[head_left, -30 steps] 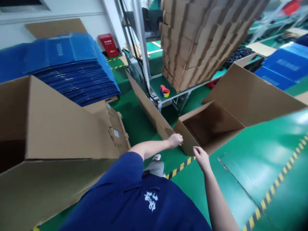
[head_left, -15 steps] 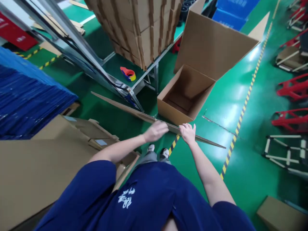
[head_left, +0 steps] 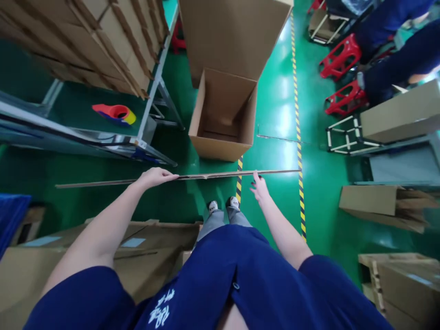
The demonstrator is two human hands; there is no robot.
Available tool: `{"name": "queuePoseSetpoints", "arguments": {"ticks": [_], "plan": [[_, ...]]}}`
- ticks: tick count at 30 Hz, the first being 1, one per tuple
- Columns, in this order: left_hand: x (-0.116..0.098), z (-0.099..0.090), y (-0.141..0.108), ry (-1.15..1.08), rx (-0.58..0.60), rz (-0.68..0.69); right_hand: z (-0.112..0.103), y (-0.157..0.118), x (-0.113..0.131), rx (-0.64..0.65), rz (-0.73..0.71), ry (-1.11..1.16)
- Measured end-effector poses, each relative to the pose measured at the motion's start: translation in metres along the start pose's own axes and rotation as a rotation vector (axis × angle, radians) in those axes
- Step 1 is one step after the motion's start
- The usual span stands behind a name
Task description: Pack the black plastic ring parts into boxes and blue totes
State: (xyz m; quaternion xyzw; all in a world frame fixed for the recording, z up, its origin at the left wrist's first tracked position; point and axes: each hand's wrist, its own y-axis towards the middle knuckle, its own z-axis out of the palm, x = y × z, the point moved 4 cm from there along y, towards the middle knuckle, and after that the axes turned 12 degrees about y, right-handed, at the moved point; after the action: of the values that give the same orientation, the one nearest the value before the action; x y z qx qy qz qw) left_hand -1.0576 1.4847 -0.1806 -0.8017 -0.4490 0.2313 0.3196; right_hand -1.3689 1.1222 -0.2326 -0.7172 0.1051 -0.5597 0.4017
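Note:
A flat, folded cardboard sheet (head_left: 220, 175) stands on edge across the view, so mostly its thin top edge shows. My left hand (head_left: 154, 178) is closed on that edge left of the middle, fingers pointing right. Toward the sheet's right end, my right hand (head_left: 260, 188) has its fingers apart, with one fingertip touching the top edge. Just beyond the sheet an open cardboard box (head_left: 222, 149) sits on the floor, its inside visible and a large flap raised at the back.
At upper left a metal-framed table (head_left: 160, 73) carries stacked folded cartons (head_left: 113, 50) and a red tape dispenser (head_left: 115, 113). More cartons (head_left: 147, 247) lie at my left. Red stools (head_left: 345, 98) and seated people are at right, past a yellow-black floor line (head_left: 298, 137).
My view has swung right. My left hand has slid leftward and closed on the sheet's edge. My right hand has loosened, its fingers spreading. The sheet now lies more level across the view.

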Motion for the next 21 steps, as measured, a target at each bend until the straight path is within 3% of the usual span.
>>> {"name": "queuePoseSetpoints", "arguments": {"ticks": [2, 5, 8, 12, 14, 17, 21], "plan": [[0.002, -0.008, 0.009, 0.009, -0.009, 0.064, 0.024, 0.007, 0.000, 0.019, 0.108, 0.074], [0.004, -0.024, 0.020, 0.098, -0.065, 0.074, 0.038, 0.015, 0.002, 0.009, 0.110, 0.052], [0.002, -0.039, 0.028, 0.253, -0.191, 0.059, 0.028, 0.015, 0.000, 0.037, 0.068, 0.006], [-0.002, -0.043, 0.032, 0.523, -0.373, 0.261, 0.010, 0.011, -0.006, 0.044, 0.071, 0.099], [0.006, -0.039, 0.030, 0.635, -0.387, 0.318, 0.009, 0.011, -0.011, 0.077, 0.119, 0.171], [0.030, -0.032, 0.019, 0.699, -0.319, 0.213, 0.016, 0.013, -0.021, 0.081, 0.198, 0.259], [0.067, -0.029, -0.006, 0.591, -0.137, -0.158, 0.019, 0.022, -0.030, -0.065, 0.214, 0.330]]}}
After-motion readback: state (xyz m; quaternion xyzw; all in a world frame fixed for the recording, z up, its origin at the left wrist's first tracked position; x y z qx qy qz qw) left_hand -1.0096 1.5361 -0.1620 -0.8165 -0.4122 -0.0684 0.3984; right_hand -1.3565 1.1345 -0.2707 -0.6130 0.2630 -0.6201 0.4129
